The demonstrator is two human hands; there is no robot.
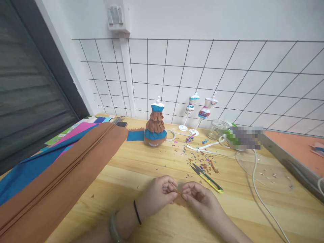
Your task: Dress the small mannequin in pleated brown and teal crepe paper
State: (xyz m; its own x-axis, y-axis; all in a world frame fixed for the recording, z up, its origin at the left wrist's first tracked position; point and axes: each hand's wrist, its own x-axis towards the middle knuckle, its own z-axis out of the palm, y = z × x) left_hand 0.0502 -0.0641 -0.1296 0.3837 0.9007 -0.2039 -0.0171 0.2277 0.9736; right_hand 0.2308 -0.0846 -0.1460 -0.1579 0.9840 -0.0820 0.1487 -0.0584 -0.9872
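Between my hands, low over the wooden table, is a small brown crepe paper piece (180, 200). My left hand (162, 192) pinches its left end, thumb against fingers. The other end is pinched by my right hand (198, 195). Fingers partly hide the paper. Just beyond my right hand lie yellow and green thread snips (207, 179). A small dress form (155, 125) stands further back, wearing a tiered blue and brown ruffled paper dress. Beside it on the left rest a blue paper strip (135, 135) and a brown edge behind it.
Long brown paper sheets (76, 172) and coloured papers cover the left side. Paper scraps (207, 166) lie scattered at centre right. Two small mannequins (204, 109), a tape roll (171, 135), a glass jar (219, 129) and a white cable (255, 182) are behind and right.
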